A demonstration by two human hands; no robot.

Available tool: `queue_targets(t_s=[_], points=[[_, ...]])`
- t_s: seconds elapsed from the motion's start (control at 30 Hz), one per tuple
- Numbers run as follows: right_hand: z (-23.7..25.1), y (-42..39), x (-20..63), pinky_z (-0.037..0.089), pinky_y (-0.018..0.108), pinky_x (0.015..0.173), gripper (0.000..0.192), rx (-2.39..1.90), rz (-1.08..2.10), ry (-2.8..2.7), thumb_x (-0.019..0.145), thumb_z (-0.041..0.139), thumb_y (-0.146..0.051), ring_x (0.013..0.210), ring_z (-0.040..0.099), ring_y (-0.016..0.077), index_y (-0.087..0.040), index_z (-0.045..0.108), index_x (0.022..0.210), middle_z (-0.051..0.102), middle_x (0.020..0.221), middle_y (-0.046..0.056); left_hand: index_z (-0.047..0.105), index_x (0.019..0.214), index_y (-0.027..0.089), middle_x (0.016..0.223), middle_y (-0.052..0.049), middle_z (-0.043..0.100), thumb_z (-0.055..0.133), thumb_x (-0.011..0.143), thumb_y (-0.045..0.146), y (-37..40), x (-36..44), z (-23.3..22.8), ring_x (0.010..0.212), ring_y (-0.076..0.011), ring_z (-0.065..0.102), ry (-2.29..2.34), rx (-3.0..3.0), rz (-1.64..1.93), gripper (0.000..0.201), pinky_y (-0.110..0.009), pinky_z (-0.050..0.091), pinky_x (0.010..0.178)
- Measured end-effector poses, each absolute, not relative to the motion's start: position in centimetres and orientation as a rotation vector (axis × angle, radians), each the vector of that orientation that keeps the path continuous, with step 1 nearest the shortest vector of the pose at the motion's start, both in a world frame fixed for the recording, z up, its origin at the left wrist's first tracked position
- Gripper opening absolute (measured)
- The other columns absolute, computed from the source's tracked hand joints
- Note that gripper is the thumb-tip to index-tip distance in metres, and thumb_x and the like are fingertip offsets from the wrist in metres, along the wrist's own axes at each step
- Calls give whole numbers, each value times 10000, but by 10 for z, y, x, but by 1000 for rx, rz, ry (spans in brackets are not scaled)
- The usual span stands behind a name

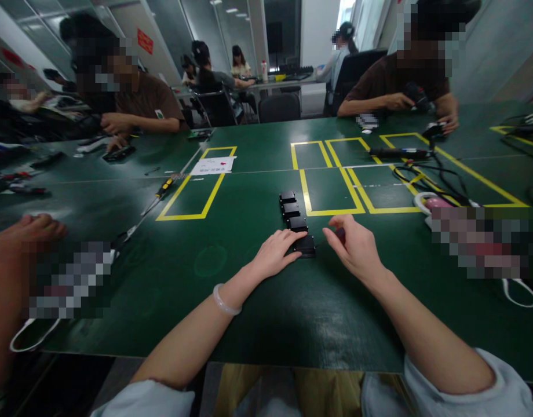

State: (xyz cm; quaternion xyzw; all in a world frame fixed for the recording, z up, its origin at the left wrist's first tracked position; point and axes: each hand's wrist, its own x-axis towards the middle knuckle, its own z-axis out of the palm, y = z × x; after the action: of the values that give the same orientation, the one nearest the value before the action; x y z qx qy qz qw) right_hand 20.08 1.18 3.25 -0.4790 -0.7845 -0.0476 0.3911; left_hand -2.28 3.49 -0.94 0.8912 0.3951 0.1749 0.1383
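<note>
A row of several small black blocks (292, 215) lies on the green table (249, 301), running away from me. My left hand (275, 253) rests flat with its fingertips on the nearest block (307, 246). My right hand (352, 243) hovers just right of that block, fingers curled around a small dark piece (340, 234) pinched between thumb and fingers. A pale bangle (225, 301) circles my left wrist.
Yellow tape rectangles (331, 185) mark the table beyond the blocks. A screwdriver (160, 194) lies at the left, cables and a power strip (401, 153) at the right. Other people sit across the table and at my left. A paper sheet (212, 165) lies mid-table.
</note>
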Motion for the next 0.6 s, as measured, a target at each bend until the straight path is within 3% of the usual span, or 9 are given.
queue_targets(t_s=[0.6], points=[[29, 14, 201, 429, 277, 599, 117, -1245, -82, -1955, 891, 440, -248, 613, 581, 161, -191, 508, 966, 625, 746, 29, 353, 1397, 303, 1179, -53, 524, 513, 938, 348, 35, -23, -8, 1041, -224, 499, 1127, 2569, 501, 489, -375, 429, 905]])
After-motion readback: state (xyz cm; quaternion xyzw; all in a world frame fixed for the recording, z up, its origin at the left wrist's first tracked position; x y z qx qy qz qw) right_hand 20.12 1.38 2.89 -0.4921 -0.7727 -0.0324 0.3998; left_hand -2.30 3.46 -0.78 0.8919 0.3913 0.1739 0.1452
